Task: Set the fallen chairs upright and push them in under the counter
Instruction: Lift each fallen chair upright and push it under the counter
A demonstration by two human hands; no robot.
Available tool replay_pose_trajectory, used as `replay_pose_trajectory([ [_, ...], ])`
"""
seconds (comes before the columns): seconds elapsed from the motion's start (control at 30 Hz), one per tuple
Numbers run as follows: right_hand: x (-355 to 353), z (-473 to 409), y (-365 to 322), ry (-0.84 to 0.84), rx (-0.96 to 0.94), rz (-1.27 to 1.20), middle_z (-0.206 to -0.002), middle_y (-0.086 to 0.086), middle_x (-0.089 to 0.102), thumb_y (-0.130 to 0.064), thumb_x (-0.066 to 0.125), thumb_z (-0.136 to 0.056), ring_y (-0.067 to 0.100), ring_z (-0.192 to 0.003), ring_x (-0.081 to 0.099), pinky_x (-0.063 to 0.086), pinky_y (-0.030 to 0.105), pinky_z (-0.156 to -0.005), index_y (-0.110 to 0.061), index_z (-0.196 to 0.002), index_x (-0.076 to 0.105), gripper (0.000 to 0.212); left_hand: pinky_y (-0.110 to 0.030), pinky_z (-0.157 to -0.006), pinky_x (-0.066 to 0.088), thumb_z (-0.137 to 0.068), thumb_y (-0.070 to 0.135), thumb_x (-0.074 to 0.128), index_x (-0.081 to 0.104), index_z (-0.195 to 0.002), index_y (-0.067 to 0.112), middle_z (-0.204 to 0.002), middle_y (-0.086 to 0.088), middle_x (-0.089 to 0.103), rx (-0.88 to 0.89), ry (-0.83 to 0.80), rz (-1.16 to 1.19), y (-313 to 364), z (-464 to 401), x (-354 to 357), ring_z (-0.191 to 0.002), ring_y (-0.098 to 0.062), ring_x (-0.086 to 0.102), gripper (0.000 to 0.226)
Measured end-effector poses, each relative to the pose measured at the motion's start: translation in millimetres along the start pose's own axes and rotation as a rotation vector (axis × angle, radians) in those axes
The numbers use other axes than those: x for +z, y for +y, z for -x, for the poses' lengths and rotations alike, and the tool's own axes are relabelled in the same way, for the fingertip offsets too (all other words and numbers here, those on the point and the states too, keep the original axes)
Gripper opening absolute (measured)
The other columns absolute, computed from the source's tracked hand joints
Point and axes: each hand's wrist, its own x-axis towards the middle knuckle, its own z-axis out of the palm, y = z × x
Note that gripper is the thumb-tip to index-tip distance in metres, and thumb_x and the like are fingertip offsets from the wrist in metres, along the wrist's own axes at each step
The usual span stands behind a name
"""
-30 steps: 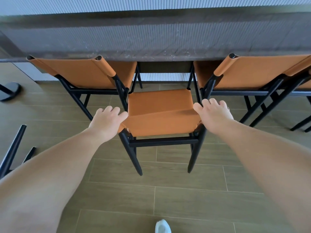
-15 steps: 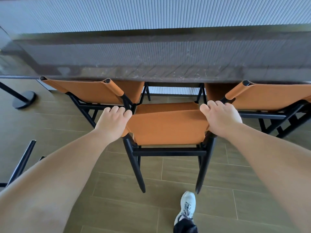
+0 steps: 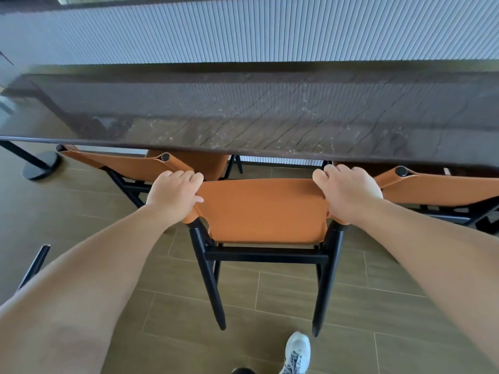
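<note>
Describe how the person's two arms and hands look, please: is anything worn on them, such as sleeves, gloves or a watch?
Both arms are bare as far as the frame shows; no sleeve is visible. The left hand and right hand wear no gloves, and no watch or bracelet shows at either wrist. No ring shows on the visible fingers.

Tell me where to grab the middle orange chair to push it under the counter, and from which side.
Grip the middle chair at the two top corners of its backrest, coming from behind, as the left hand and right hand do now. The backrest faces the person, stands upright and wraps round the black posts, so the corners give a firm hold, and an even push keeps it straight toward the counter.
</note>
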Motion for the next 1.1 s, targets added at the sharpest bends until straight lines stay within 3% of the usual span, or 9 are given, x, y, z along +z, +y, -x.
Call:
replay_pose_trajectory([
  [0.1, 2.3, -6.2, 3.0, 0.003, -0.006, 0.023, -0.087, -0.001, 0.05, -0.009, 0.06, -0.078, 0.017, -0.072, 0.039, 0.032, 0.03, -0.059, -0.02, -0.107, 0.04, 0.037, -0.028, -0.055, 0.027, -0.069, 0.041, 0.085, 0.051, -0.08, 0.013, -0.062, 0.0, 0.053, 0.026, 0.036, -0.012, -6.7, -7.4, 5.7, -0.054, -0.021, 0.055, 0.045],
  [0.23, -0.4, -22.6, 14.9, -0.027, -0.023, 0.028, -0.096, -0.003, 0.053, -0.013, 0.058, -0.081, 0.019, -0.085, 0.054, 0.037, 0.03, -0.064, -0.021, -0.111, 0.038, 0.037, -0.03, -0.056, 0.032, -0.072, 0.037, 0.084, 0.055, -0.081, 0.012, -0.066, -0.002, 0.056, 0.048, 0.079, 0.0, -14.7, -25.6, 7.9, -0.058, -0.023, 0.057, 0.04],
  [0.53, -7.1, -70.7, 35.7, -0.067, -0.004, 0.066, -0.106, -0.004, 0.05, -0.021, 0.056, -0.088, 0.017, -0.094, 0.05, 0.046, 0.03, -0.069, -0.02, -0.117, 0.038, 0.034, -0.032, -0.055, 0.037, -0.072, 0.036, 0.084, 0.053, -0.077, 0.013, -0.067, -0.001, 0.055, 0.113, 0.146, 0.028, -47.1, -82.6, 11.8, -0.06, -0.023, 0.057, 0.039],
  [0.77, -12.5, -99.8, 44.3, -0.106, 0.028, 0.113, -0.105, -0.004, 0.046, -0.024, 0.054, -0.091, 0.017, -0.094, 0.049, 0.044, 0.029, -0.068, -0.019, -0.114, 0.04, 0.028, -0.029, -0.053, 0.024, -0.067, 0.035, 0.089, 0.05, -0.072, 0.015, -0.063, 0.006, 0.031, 0.166, 0.162, 0.081, -67.3, -118.9, 14.2, -0.052, -0.018, 0.033, 0.044],
  [0.9, -12.5, -114.6, 52.6, -0.122, 0.005, 0.13, -0.108, -0.004, 0.045, -0.03, 0.051, -0.094, 0.016, -0.095, 0.048, 0.041, 0.027, -0.068, -0.019, -0.116, 0.038, 0.028, -0.028, -0.051, 0.026, -0.059, 0.033, 0.093, 0.049, -0.07, 0.014, -0.059, 0.002, 0.043, 0.207, 0.172, 0.104, -75.8, -135.9, 19.1, -0.048, -0.021, 0.044, 0.049],
  [1.03, -14.8, -126.6, 60.6, -0.116, -0.015, 0.107, -0.103, -0.003, 0.048, -0.033, 0.054, -0.094, 0.018, -0.09, 0.05, 0.042, 0.03, -0.064, -0.018, -0.11, 0.044, 0.025, -0.029, -0.052, 0.025, -0.061, 0.032, 0.092, 0.048, -0.07, 0.014, -0.065, 0.006, 0.026, 0.22, 0.196, 0.13, -82.5, -148.6, 23.3, -0.052, -0.018, 0.028, 0.049],
  [1.1, -15.9, -129.0, 64.8, -0.13, -0.042, 0.115, -0.099, -0.003, 0.048, -0.033, 0.054, -0.095, 0.019, -0.086, 0.051, 0.044, 0.031, -0.062, -0.018, -0.107, 0.044, 0.022, -0.03, -0.052, 0.025, -0.063, 0.032, 0.091, 0.049, -0.071, 0.013, -0.065, 0.006, 0.027, 0.236, 0.189, 0.127, -82.7, -153.7, 23.4, -0.051, -0.018, 0.031, 0.047],
])
